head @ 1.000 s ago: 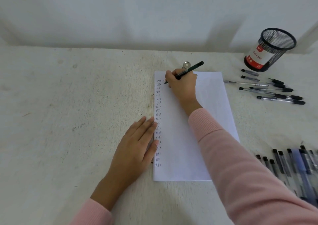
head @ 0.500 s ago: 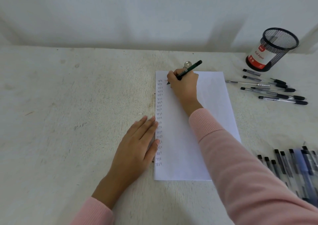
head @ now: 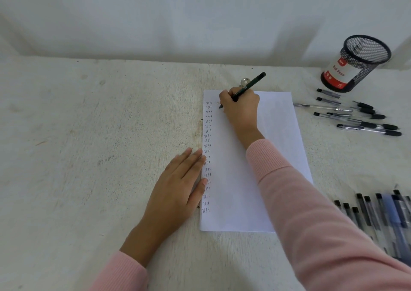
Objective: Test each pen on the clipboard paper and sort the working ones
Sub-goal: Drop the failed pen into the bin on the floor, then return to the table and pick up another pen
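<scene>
- The right hand [head: 241,110] grips a dark pen [head: 249,87], tip on the paper [head: 278,135] near its top.
- The left hand [head: 178,190] lies flat, fingers spread, on the paper's left edge.
- Loose pens [head: 360,121] lie on the tabletop [head: 89,146] beside a mesh cup [head: 355,64].

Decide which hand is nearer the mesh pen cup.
Right. The right hand writes at the paper's top, left of the mesh pen cup; the left hand lies flat at the paper's left edge, farther away.

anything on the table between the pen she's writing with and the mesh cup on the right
Nothing visible blocks it. The pen is in the right hand over the paper; toward the mesh cup the table is bare. The loose pens lie nearer the person, below that line.
</scene>
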